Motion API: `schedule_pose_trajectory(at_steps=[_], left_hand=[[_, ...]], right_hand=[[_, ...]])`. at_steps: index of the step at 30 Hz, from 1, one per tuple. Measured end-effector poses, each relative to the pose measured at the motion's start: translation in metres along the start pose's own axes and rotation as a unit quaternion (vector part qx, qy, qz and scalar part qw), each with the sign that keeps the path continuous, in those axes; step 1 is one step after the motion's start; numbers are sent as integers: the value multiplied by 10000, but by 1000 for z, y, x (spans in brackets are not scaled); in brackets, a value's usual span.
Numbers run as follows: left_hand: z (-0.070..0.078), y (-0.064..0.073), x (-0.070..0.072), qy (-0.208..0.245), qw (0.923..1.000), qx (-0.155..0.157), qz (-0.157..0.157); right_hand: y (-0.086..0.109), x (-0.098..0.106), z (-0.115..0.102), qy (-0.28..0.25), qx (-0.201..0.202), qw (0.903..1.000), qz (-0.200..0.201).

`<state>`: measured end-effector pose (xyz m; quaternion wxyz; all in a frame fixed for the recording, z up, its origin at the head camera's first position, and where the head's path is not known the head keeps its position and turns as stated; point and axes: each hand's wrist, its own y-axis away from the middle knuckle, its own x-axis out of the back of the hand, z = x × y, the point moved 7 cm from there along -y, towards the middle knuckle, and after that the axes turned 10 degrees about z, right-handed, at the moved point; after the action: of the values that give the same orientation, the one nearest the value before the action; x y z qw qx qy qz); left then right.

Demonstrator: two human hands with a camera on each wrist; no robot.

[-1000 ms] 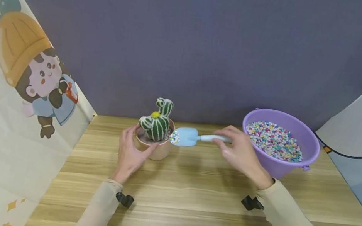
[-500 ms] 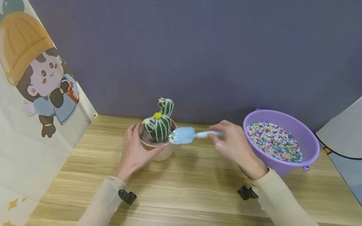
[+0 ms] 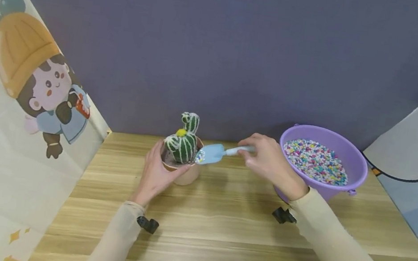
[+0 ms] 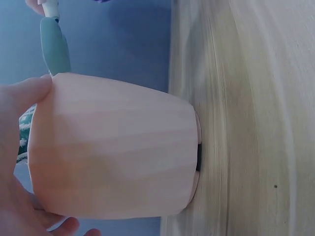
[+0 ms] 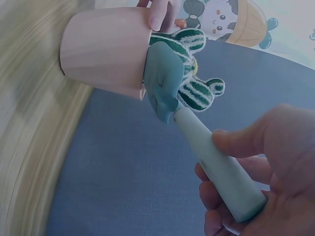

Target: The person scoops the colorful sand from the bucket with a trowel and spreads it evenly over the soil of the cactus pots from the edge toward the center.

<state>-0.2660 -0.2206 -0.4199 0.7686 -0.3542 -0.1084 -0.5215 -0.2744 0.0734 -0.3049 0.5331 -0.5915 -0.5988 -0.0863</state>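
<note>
Wood-grain worktop point(image 3: 192, 245), dark wall point(image 3: 228, 52). Frame centre: left grip point(image 3: 155, 174) clasps a pot point(image 3: 187, 177) holding a cactus point(image 3: 183, 148); right grip point(image 3: 269, 160) grasps a scoop point(image 3: 212, 153) of beads point(image 3: 200, 156) at the pot's rim. Frame right: purple bucket point(image 3: 356, 164) of beads.

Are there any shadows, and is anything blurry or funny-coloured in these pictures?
Head view: soft shadows on the wooden table, and the tiny beads on the scoop look a bit fuzzy; left wrist view: bluish, with the pot showing sideways, its base to the right; right wrist view: bluish and dim too, but stripes on the cactus show clearly.
</note>
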Motion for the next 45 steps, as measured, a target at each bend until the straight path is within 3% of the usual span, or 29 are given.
schedule_pose_trajectory(at_steps=[7, 11, 15, 22, 34, 40, 45], left_hand=[[11, 4, 0, -278, 9990, -28, 359], [14, 5, 0, -449, 9983, -2, 359], [13, 3, 0, -421, 9990, -14, 119], [8, -5, -3, -375, 9965, -271, -694], [1, -6, 1, -249, 9951, -183, -942], [0, -3, 0, -206, 9966, -124, -784], [4, 0, -1, -160, 9992, -83, -357]], right_hand=[[-1, 0, 0, -11, -10, 10000, -48], [-2, 0, -1, 22, 38, 10000, -14], [-2, 0, 0, 1, 39, 10000, -52], [-4, 2, 2, 1, 61, 9999, -127], [-13, 7, -8, 88, 161, 9990, -418], [-16, 7, -14, 100, 168, 9983, -548], [-18, 8, -14, 197, 175, 9981, -554]])
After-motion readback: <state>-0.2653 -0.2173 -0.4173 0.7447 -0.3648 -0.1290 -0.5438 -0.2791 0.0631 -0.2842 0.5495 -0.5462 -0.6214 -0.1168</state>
